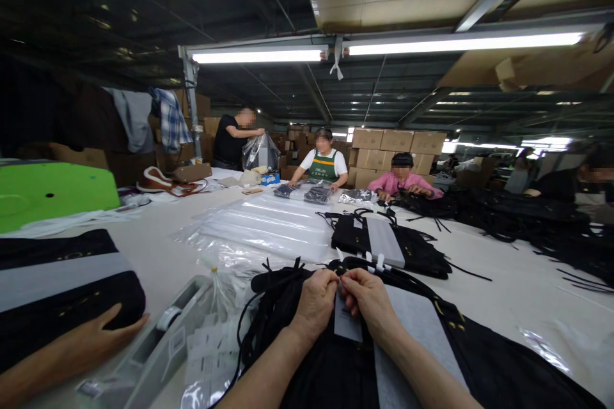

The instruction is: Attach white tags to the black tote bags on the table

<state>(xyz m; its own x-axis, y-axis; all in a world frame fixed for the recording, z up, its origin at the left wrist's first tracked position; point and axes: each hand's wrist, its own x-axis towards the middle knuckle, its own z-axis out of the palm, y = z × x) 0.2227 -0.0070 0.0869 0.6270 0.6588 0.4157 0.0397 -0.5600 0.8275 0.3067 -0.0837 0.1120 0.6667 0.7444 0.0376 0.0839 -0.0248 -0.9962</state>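
Note:
Both my hands meet over a black bag that lies on the white table. My left hand and my right hand are pinched together near a grey tag at the bag's top, by its black straps. What sits between the fingertips is too small to make out. A pale sheet lies over the bag beside my right forearm. Just beyond, another black bag is wrapped with a pale band.
At the left, another person's hand touches a banded black bag. A tape dispenser and bagged labels lie left of my arms. Clear plastic bags are ahead. Several people work across the table, with black bags piled right.

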